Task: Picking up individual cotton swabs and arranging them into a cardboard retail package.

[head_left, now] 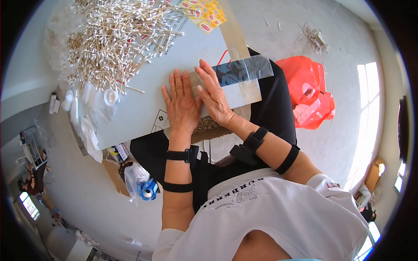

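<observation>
A flat row of cotton swabs (198,83), sticks side by side, lies on the grey board (143,104) between my hands. My left hand (180,102) rests flat on the board at the row's left side, fingers stretched out. At the row's right side, my right hand (213,96) stands partly on edge with straight fingers and the thumb apart. A clear plastic sleeve with a dark blue pattern (237,71) reaches rightward from beside my right fingers past the board's edge. Whether the swabs touch the sleeve is hidden by that hand.
A big heap of loose cotton swabs (113,39) covers the board's far left. Yellow printed slips (207,16) lie at the far edge. Tape rolls (110,97) sit at the left. More swabs (207,123) show below the near edge. A red plastic bag (307,91) lies on the floor.
</observation>
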`<action>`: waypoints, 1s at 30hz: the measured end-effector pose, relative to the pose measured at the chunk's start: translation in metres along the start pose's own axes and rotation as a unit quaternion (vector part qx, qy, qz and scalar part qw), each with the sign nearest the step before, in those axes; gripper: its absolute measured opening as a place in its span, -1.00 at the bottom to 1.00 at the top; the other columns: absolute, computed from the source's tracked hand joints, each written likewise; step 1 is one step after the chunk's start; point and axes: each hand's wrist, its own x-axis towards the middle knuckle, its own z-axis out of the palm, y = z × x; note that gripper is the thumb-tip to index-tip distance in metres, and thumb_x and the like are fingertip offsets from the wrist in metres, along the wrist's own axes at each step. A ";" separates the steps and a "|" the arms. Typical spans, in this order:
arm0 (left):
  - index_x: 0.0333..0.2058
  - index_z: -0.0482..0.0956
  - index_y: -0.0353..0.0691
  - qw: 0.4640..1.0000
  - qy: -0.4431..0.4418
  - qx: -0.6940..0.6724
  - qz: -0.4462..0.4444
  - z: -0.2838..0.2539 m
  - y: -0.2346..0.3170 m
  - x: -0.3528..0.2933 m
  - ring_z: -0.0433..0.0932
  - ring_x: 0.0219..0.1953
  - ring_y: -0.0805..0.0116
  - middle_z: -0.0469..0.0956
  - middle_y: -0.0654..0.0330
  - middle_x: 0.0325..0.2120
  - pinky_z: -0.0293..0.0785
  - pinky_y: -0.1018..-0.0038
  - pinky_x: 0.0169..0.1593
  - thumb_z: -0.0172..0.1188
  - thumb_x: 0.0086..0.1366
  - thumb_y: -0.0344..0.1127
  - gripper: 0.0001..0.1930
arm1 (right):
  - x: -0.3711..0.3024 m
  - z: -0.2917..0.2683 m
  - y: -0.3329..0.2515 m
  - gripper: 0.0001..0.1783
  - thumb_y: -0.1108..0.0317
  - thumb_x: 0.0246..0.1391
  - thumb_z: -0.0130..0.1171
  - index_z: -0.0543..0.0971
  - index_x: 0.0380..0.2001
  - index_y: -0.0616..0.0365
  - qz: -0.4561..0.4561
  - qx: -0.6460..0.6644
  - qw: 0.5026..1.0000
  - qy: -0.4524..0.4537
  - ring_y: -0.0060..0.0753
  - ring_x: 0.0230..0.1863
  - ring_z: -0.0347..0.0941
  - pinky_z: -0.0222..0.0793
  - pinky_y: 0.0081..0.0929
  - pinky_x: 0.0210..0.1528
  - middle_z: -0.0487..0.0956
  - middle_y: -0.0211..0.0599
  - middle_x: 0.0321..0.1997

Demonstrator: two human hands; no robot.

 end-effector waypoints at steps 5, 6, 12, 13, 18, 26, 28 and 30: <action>0.37 0.00 -0.23 0.999 -0.017 -0.027 -0.013 -0.008 0.003 0.001 -0.13 0.46 0.07 -0.04 -0.02 0.40 -0.27 -0.04 0.42 0.12 0.29 0.03 -0.18 | 0.013 -0.028 0.004 -0.50 0.60 0.06 0.10 0.44 0.13 0.21 0.006 -0.062 0.996 0.064 -0.12 0.35 0.21 0.16 -0.34 0.32 0.30 -0.09 0.30; 0.37 0.00 -0.24 0.999 -0.014 -0.028 -0.009 -0.007 0.004 0.002 -0.13 0.45 0.07 -0.05 -0.03 0.40 -0.27 -0.04 0.42 0.12 0.29 0.04 -0.18 | 0.017 -0.037 0.006 -0.50 0.60 0.06 0.10 0.44 0.13 0.21 0.006 -0.062 0.996 0.064 -0.12 0.35 0.21 0.16 -0.34 0.32 0.30 -0.09 0.30; 0.38 -0.04 -0.24 1.000 -0.011 -0.022 -0.004 -0.007 0.001 0.001 -0.14 0.46 0.05 -0.08 -0.03 0.41 -0.27 -0.05 0.41 0.05 0.32 0.07 -0.18 | 0.028 -0.049 0.003 -0.60 0.56 -0.20 0.28 0.56 -0.17 0.17 -0.018 -0.308 0.949 -0.065 -0.04 -0.04 0.41 0.39 -0.28 0.03 0.48 -0.19 -0.13; 0.38 -0.01 -0.24 1.000 -0.001 -0.023 -0.004 -0.007 0.001 0.001 -0.13 0.45 0.07 -0.05 -0.02 0.41 -0.26 -0.04 0.41 0.13 0.28 0.05 -0.16 | 0.028 -0.048 0.003 -0.60 0.56 -0.20 0.28 0.56 -0.17 0.17 -0.018 -0.308 0.949 -0.065 -0.04 -0.04 0.41 0.39 -0.28 0.03 0.48 -0.19 -0.13; 0.39 -0.09 -0.23 1.000 -0.018 -0.018 -0.003 -0.004 0.002 0.002 -0.16 0.46 0.05 -0.11 -0.03 0.42 -0.28 -0.06 0.41 -0.03 0.37 0.09 -0.20 | 0.034 -0.033 0.003 -0.61 0.58 -0.18 0.23 0.57 -0.16 0.18 -0.096 -0.225 0.970 -0.001 -0.03 0.00 0.39 0.36 -0.25 0.07 0.49 -0.14 -0.03; 0.39 -0.09 -0.25 0.999 -0.027 -0.006 -0.017 -0.002 0.006 0.003 -0.17 0.46 0.05 -0.11 -0.03 0.42 -0.28 -0.05 0.41 -0.06 0.38 0.10 -0.21 | 0.022 -0.060 -0.013 -0.77 0.43 -0.11 0.29 0.48 -0.36 0.18 -0.036 -0.325 0.943 0.066 -0.02 -0.26 0.50 0.45 -0.18 -0.28 0.49 -0.18 -0.31; 0.39 -0.09 -0.25 1.000 -0.005 -0.017 -0.012 0.003 0.013 0.006 -0.18 0.46 0.05 -0.11 -0.04 0.41 -0.29 -0.06 0.41 -0.07 0.38 0.12 -0.20 | 0.022 -0.090 -0.016 -0.73 0.32 -0.11 0.32 0.46 -0.38 0.18 -0.024 -0.434 0.898 0.060 -0.02 -0.34 0.53 0.46 -0.18 -0.36 0.51 -0.13 -0.35; 0.39 -0.09 -0.25 1.000 0.001 -0.024 -0.014 0.009 0.026 0.012 -0.18 0.46 0.04 -0.11 -0.05 0.41 -0.29 -0.07 0.41 -0.07 0.37 0.13 -0.20 | 0.020 -0.110 -0.025 -0.67 0.23 -0.12 0.34 0.46 -0.40 0.19 0.047 -0.521 0.852 0.008 -0.05 -0.37 0.55 0.47 -0.17 -0.36 0.52 -0.11 -0.39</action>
